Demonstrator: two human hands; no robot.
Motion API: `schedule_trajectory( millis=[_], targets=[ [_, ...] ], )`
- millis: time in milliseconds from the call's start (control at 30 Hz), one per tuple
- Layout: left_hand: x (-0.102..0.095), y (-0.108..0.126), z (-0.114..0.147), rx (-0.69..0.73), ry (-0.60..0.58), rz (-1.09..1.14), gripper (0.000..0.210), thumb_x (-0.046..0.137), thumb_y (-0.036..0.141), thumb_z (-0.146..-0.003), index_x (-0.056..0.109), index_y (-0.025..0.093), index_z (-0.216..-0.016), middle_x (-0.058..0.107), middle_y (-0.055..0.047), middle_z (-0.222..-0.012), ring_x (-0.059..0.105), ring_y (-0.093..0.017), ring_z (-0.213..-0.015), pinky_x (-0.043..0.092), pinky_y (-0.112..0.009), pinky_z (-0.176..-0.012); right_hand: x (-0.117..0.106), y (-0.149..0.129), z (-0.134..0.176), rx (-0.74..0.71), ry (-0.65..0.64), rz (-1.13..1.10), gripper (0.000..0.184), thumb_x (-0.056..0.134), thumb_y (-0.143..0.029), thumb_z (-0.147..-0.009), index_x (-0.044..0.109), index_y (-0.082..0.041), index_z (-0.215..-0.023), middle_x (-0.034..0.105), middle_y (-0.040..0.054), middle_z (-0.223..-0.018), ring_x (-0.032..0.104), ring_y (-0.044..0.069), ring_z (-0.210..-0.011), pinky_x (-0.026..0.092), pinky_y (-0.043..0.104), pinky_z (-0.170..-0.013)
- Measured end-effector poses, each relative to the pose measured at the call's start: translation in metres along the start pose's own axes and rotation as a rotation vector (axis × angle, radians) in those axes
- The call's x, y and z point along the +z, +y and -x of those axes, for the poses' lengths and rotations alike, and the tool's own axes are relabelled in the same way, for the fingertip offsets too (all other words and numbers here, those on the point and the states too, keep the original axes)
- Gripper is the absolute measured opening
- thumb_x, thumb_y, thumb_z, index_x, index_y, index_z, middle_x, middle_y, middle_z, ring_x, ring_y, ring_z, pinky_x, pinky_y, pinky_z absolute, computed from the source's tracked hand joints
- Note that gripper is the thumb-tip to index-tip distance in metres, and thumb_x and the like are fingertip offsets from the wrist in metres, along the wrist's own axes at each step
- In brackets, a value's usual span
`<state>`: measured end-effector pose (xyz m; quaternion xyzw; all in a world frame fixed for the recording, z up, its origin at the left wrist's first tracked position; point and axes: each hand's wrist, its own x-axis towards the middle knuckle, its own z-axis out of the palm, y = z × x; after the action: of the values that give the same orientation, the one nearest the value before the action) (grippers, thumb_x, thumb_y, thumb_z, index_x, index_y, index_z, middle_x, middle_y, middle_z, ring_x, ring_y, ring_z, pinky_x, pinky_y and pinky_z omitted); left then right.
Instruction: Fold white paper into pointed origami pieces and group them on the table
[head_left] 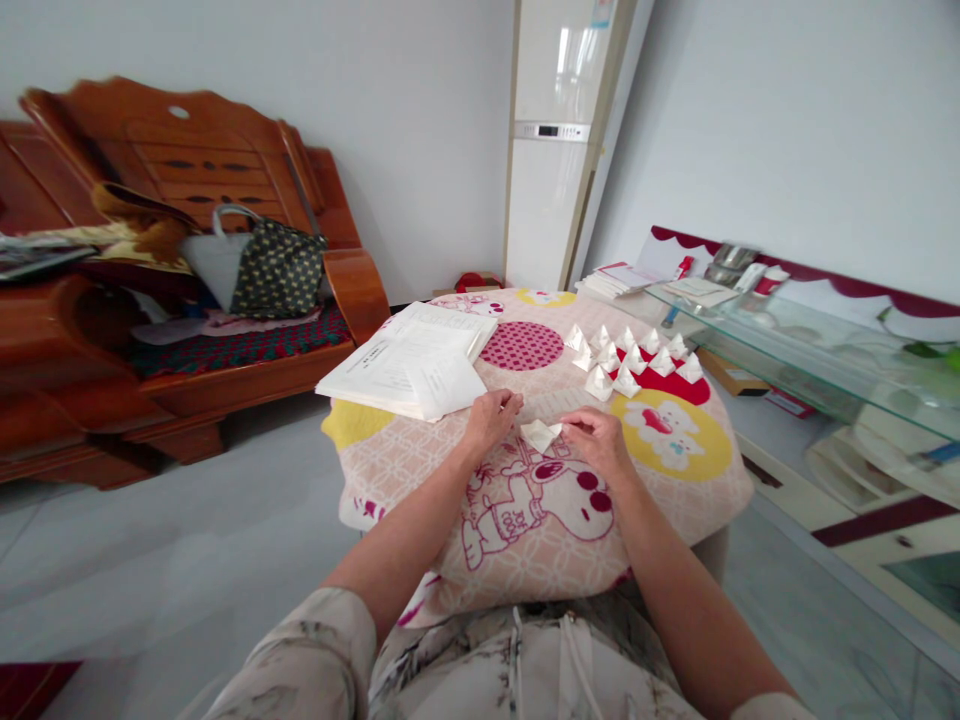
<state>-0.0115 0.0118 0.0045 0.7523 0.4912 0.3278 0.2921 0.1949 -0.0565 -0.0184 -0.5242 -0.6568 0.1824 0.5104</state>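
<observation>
Centre of frame: small folded paper [541, 436] on table [686, 496]. Right hand [600, 437]: fingers pinched on its right tip. Left hand [489, 420]: fingers curled near its left side; cannot tell if gripping.

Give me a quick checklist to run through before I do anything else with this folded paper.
1. Folded paper lying between both hands: ok.
2. Right hand at the paper's right tip: ok; firmness of grip, cannot tell.
3. Left hand touching the paper: cannot tell.
4. Creases sharp: cannot tell, too small.
5. Folded white pieces clear of both hands: ok, farther back.
6. Paper stack on the tablecloth: ok.
</observation>
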Motion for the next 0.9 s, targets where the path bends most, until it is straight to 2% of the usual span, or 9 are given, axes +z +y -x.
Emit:
schedule_trajectory(
  millis=[300, 533, 767, 900],
  targets=[
    [0.0, 0.001, 0.001, -0.008, 0.004, -0.01, 0.033, 0.047, 0.034, -0.094, 0.07, 0.015, -0.079, 0.066, -0.002, -0.061, 0.061, -0.016, -0.06, 0.043, -0.026, -0.063, 0.0, -0.007, 0.0, -0.047, -0.016, 0.068, 0.013, 0.061, -0.027, -0.079, 0.072, -0.02, -0.077, 0.07, 0.0034, -0.072, 0.064, 0.017, -0.064, 0.051, 0.028, -0.061],
    [0.0, 0.0, 0.0, -0.015, 0.004, -0.036, 0.028, 0.051, 0.03, -0.092, 0.072, 0.015, -0.082, 0.069, -0.003, -0.067, 0.063, -0.016, -0.063, 0.043, -0.025, -0.063, 0.0, -0.012, -0.001, -0.073, -0.008, 0.126, 0.016, 0.059, -0.026, -0.079, 0.068, -0.02, -0.068, 0.067, 0.003, -0.066, 0.061, 0.017, -0.061, 0.048, 0.027, -0.06],
    [0.001, 0.0, -0.002, -0.022, 0.0, -0.046, 0.023, 0.054, 0.027, -0.091, 0.073, 0.015, -0.085, 0.073, -0.004, -0.074, 0.065, -0.016, -0.064, 0.045, -0.025, -0.063, 0.001, -0.013, -0.001, 0.019, 0.102, 0.154, 0.015, 0.059, -0.028, -0.071, 0.061, -0.021, -0.058, 0.06, -0.0008, -0.052, 0.055, 0.015, -0.052, 0.042, 0.026, -0.052],
    [0.001, -0.002, -0.002, -0.009, 0.006, -0.043, 0.022, 0.054, 0.027, -0.09, 0.073, 0.016, -0.083, 0.072, -0.004, -0.072, 0.064, -0.016, -0.063, 0.046, -0.025, -0.063, -0.001, -0.015, -0.001, 0.06, 0.196, 0.153, 0.013, 0.059, -0.029, -0.069, 0.06, -0.021, -0.058, 0.061, -0.0007, -0.052, 0.055, 0.016, -0.052, 0.043, 0.027, -0.053]
  ],
)
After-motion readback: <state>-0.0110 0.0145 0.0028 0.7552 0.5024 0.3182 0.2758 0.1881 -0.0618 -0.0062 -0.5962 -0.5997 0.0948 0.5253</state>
